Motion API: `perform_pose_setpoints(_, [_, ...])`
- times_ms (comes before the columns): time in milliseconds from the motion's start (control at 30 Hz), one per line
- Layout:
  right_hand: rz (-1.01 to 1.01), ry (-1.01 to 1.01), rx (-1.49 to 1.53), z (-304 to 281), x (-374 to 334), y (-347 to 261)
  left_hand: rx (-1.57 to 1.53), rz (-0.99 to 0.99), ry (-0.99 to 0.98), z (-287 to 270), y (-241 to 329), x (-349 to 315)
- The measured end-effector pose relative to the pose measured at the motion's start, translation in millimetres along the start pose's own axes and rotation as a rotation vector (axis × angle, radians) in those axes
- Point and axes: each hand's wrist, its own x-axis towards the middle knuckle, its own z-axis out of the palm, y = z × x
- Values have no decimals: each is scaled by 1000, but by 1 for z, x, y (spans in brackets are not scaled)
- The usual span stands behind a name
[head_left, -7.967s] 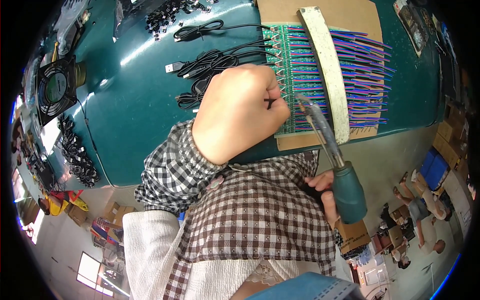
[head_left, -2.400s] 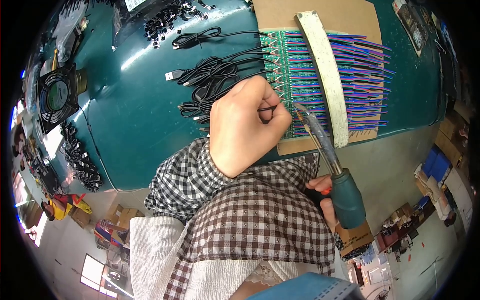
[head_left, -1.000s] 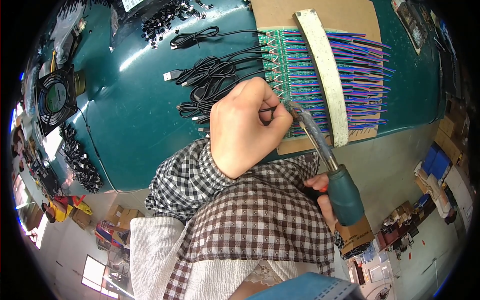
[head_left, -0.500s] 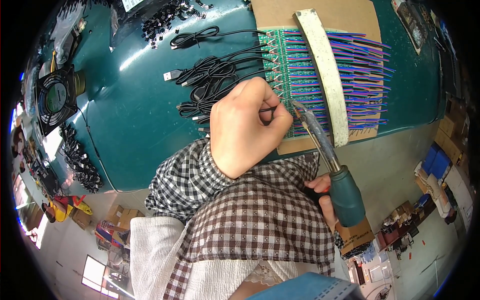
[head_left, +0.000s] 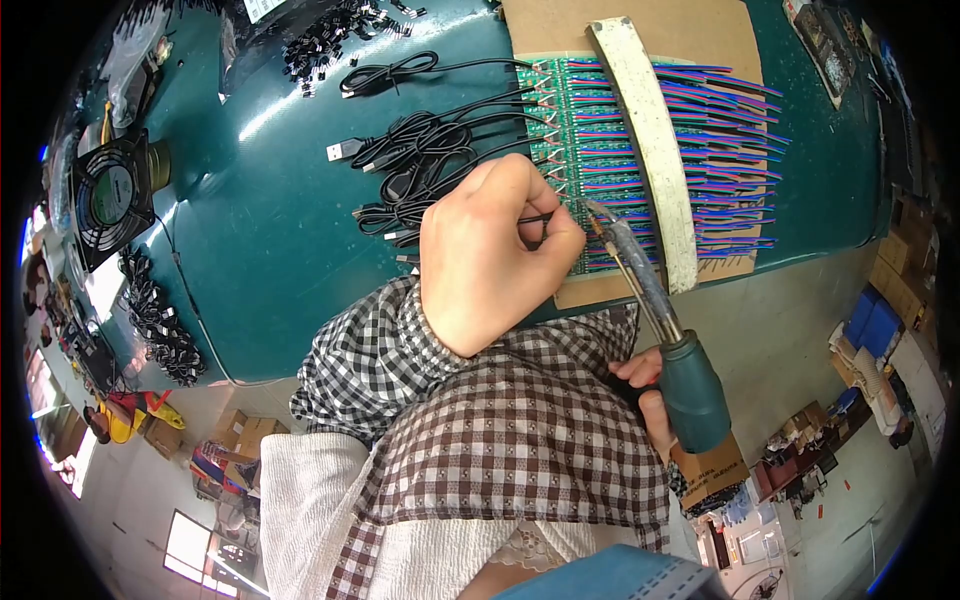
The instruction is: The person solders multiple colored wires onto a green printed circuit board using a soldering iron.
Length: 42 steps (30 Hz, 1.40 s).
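My left hand is closed in a pinch on a black cable, holding its end at the lower part of a row of green circuit boards. A soldering iron with a green handle is gripped in my right hand, which is mostly hidden behind that handle. The iron's bent tip reaches the boards just right of my left fingertips; whether it touches a joint I cannot tell. Coiled black USB cables run to the boards' left edge. Blue, red and black wires extend from their right side.
A pale, worn bar lies across the wires on a cardboard sheet. On the green table, a black fan stands at the left, near a black cable bundle. Small black parts are heaped at the back.
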Motion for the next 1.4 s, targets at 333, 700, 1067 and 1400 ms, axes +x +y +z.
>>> perform_pose_setpoints(333, [-63, -206, -138, -5, 4, -9, -96, -5, -118, -15, -1, -5])
perform_pose_setpoints(700, [-70, -228, -124, -8, 2, -7, -79, 15, -38, -4, -6, -6])
perform_pose_setpoints(1067, [-39, -229, -153, -10, 0, -7, -54, -21, -61, -8, -5, 0])
perform_pose_setpoints(1400, [-62, -233, -181, -11, 0, -7, -46, -21, -87, -10, -6, 4])
